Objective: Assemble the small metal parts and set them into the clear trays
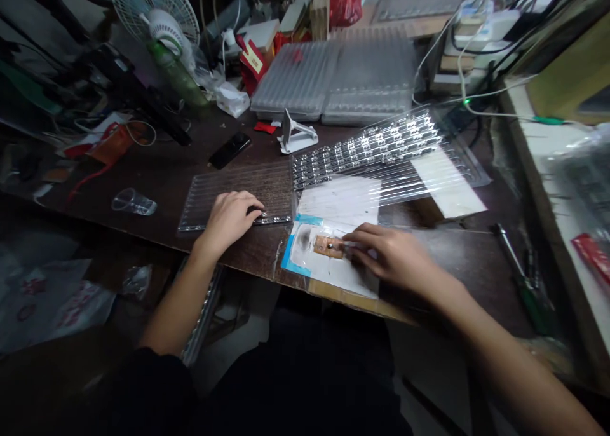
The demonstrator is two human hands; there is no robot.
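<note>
My left hand rests palm down on a clear ribbed plastic tray, its fingertips beside a row of small metal parts along the tray's front edge. My right hand lies over a white sheet with blue edging. Its fingers pinch a thin silvery item, partly hidden, that reaches a small copper-brown piece on the sheet. Behind the sheet, a clear tray of metal parts lies tilted on a flat clear tray.
The dark wooden table's front edge runs below my hands. Stacked clear trays, a white stand, a black phone, a clear cup and a green-handled screwdriver lie around. A fan and cables stand behind.
</note>
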